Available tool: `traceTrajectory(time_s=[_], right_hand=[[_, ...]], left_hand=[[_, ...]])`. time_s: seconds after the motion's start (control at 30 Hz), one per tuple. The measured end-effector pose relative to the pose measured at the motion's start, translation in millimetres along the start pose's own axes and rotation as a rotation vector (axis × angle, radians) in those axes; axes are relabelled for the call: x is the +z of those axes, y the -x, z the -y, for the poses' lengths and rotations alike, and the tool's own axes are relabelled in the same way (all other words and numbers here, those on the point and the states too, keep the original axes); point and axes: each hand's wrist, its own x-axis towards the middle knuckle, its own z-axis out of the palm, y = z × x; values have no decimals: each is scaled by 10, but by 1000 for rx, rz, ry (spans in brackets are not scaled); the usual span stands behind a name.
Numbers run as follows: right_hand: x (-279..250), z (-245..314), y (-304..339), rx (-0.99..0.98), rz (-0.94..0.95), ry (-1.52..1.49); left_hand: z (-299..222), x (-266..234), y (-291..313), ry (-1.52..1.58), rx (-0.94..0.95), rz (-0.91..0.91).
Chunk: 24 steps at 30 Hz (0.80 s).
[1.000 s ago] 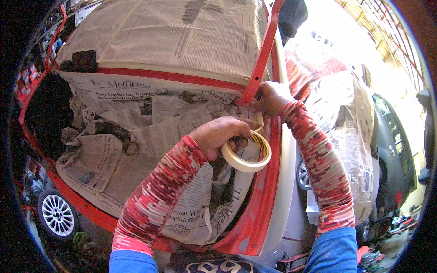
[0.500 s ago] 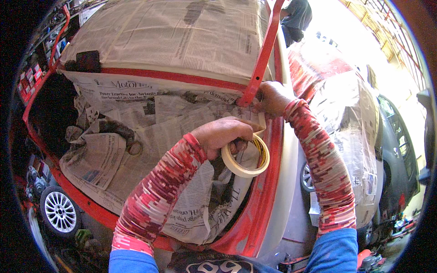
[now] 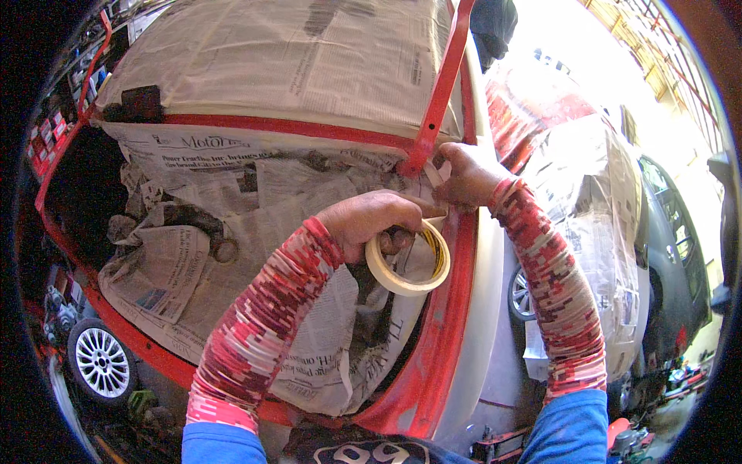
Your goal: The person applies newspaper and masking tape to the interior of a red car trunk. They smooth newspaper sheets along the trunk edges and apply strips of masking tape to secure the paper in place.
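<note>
My left hand (image 3: 377, 220) is closed around a roll of cream masking tape (image 3: 398, 284), with some fingers through its ring and the roll hanging below. Just to the right and farther off, my right hand (image 3: 471, 178) pinches a short pale strip of tape (image 3: 433, 173) at the foot of a red hinge arm (image 3: 442, 100). Whether this strip still runs to the roll is hard to see. Below both hands, sheets of newspaper (image 3: 290, 205) cover the opening of a red car body (image 3: 437, 340). The right fingertips are partly hidden.
More paper covers the car's rear window (image 3: 286, 62) beyond a red crossbar. A second red hinge arm (image 3: 91, 66) rises at the far left. A loose wheel (image 3: 102, 357) stands at lower left. On the right are a paper-wrapped car (image 3: 587, 201) and a dark car (image 3: 672, 224).
My right hand has turned slightly, and the tape strip in its fingers now shows beside the hinge foot. The left hand with the roll has shifted slightly left. The whole view has moved a little.
</note>
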Motion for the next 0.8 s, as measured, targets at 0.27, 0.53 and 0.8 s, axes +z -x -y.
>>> traceTrajectory(time_s=[0.27,0.53,0.8], right_hand=[[207,-110,-105,-15,-86,-28],[171,-43,-6,140,56,-125],[279,-51,26,139,52,-266]], left_hand=[[92,-38,-49,4,24,-35],[92,-112,-81,85,-11,-33],[-13,118,91,-148,61,-58]])
